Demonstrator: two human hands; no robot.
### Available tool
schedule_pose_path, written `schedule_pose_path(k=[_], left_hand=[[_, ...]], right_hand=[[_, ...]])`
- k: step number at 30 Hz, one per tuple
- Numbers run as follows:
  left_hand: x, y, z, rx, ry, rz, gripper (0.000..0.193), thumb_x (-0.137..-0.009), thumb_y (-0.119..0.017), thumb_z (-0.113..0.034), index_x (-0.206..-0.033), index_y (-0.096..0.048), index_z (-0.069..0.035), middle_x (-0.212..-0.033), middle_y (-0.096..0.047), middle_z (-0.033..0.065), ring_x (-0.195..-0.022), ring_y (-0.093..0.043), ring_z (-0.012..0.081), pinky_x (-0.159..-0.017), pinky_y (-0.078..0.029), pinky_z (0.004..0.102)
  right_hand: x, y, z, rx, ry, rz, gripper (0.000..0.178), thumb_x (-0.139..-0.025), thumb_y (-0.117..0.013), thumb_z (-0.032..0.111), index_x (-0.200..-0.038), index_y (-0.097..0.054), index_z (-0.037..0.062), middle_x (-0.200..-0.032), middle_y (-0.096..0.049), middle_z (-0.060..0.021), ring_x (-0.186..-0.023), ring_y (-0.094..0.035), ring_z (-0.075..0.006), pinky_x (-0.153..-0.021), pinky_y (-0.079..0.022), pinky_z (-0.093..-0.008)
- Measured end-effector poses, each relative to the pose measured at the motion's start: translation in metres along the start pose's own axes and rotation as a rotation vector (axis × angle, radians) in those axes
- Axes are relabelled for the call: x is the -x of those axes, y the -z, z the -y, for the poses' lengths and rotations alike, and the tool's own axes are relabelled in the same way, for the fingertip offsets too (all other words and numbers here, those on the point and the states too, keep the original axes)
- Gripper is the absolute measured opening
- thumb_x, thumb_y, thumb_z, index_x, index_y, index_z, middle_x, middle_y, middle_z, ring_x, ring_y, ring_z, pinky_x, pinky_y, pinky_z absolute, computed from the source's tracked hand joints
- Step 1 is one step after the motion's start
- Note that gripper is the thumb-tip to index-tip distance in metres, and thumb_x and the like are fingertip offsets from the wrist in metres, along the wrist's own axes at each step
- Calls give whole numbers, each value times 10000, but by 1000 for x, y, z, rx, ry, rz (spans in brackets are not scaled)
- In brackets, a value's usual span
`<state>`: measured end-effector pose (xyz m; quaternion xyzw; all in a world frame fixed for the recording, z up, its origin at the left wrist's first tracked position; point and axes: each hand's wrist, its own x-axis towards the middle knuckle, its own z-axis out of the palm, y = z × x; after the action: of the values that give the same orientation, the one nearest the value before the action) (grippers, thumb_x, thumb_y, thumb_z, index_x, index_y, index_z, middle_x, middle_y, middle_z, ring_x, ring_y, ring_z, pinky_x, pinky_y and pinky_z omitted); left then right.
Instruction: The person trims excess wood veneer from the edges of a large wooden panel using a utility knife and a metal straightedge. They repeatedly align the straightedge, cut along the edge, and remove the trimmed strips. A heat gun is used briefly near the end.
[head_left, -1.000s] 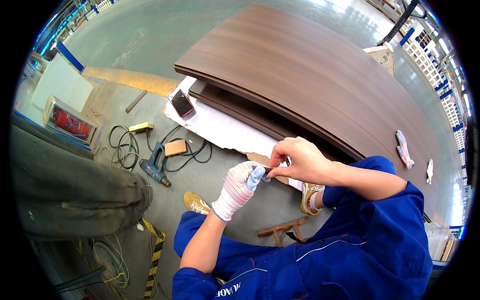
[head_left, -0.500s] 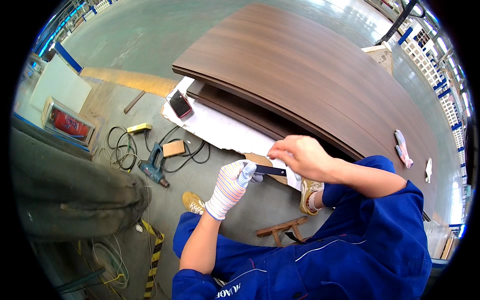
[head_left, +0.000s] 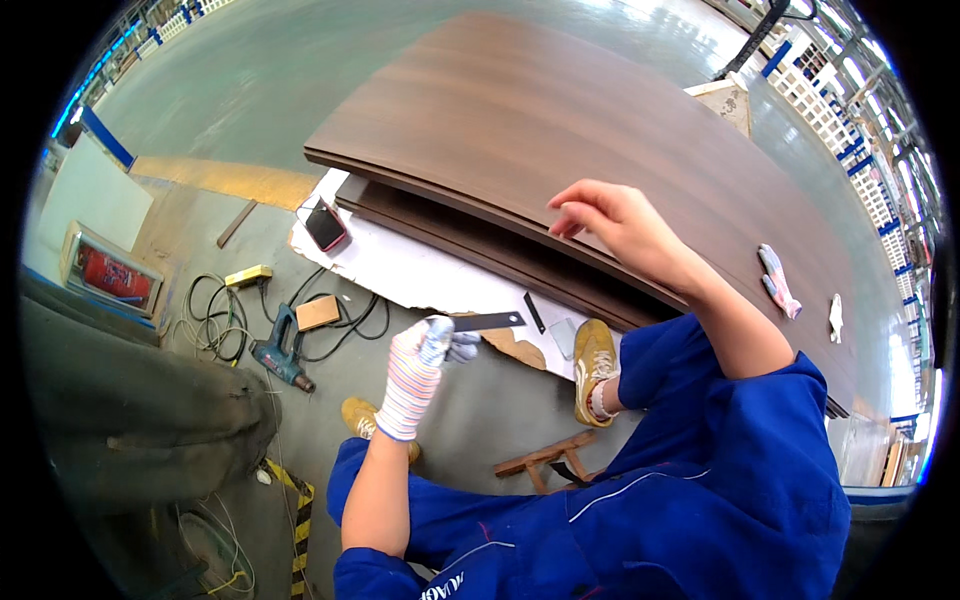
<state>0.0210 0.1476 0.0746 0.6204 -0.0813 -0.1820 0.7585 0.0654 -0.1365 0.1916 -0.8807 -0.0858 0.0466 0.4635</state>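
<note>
Workshop hall: grey-green floor (head_left: 240, 110), yellow band along its left part, white lattice fencing at far right. Biggest item is a stack of dark brown wood-grain panels (head_left: 560, 130), running from upper left to lower right ahead of the person; top panel overhangs the lower ones. White sheet (head_left: 400, 262) with torn brown edge sticks out from under the stack's near side. Wooden stool (head_left: 545, 460) between the legs. Blue heat gun (head_left: 285, 350) on floor, left, cable looped behind it.

Right hand (head_left: 625, 220), bare: grip empty, fingers loosely bent, over the top panel's near edge; contact with the wood can't be told. Left hand (head_left: 412, 370), striped glove: grip pinching a black flat strip (head_left: 488, 321) by its left end, above floor and torn edge.

Key relation: strip extends rightward out of the left grip, long axis roughly left-right, holed end free and pointing right. Left hand is nearer, being on it; right hand is up and right of the free end, well apart.

Smartphone (head_left: 325, 228) on the sheet's far-left corner. Smallest: thin black piece (head_left: 535, 312) lying slanted on the sheet, just beyond the strip's free end.
</note>
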Motion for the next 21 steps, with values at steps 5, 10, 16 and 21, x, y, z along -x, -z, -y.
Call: schedule_pose_path(k=[5, 10, 16, 21], left_hand=[[-7, -6, 4, 68, -31, -80, 463, -986, -544, -418, -951, -685, 22, -808, -697, 91, -694, -633, 125, -681, -497, 266], [-5, -20, 3, 62, -87, 40, 414, -999, -538, -362, -1075, -681, 19, -846, -699, 65, -768, -633, 123, -754, -502, 272], [-13, -20, 12, 95, -8, 191, 414, -1003, -546, -293, -1256, -597, 31, -941, -693, 67, -839, -634, 125, -813, -504, 266], [-38, -3, 46, -72, -19, 93, 266, -985, -576, -174, -1133, -642, 37, -936, -694, 79, -797, -636, 114, -761, -526, 251]], right_hand=[[26, -36, 3, -74, -128, 418, 416, -965, -595, 328, -1125, -601, -56, -894, -714, -132, -792, -693, -162, -723, -552, -289], [31, -43, 4, -429, -260, 455, 254, -997, -559, 195, -1017, -689, -23, -827, -715, -43, -769, -680, -84, -694, -514, -223], [10, 21, 4, -269, -255, 315, 334, -994, -548, 310, -1049, -695, 15, -873, -736, -92, -770, -694, -108, -685, -522, -232], [33, 146, -141, -289, -366, -269, 284, -1002, -517, 287, -1036, -657, 42, -849, -694, -29, -698, -616, -69, -604, -458, -208]])
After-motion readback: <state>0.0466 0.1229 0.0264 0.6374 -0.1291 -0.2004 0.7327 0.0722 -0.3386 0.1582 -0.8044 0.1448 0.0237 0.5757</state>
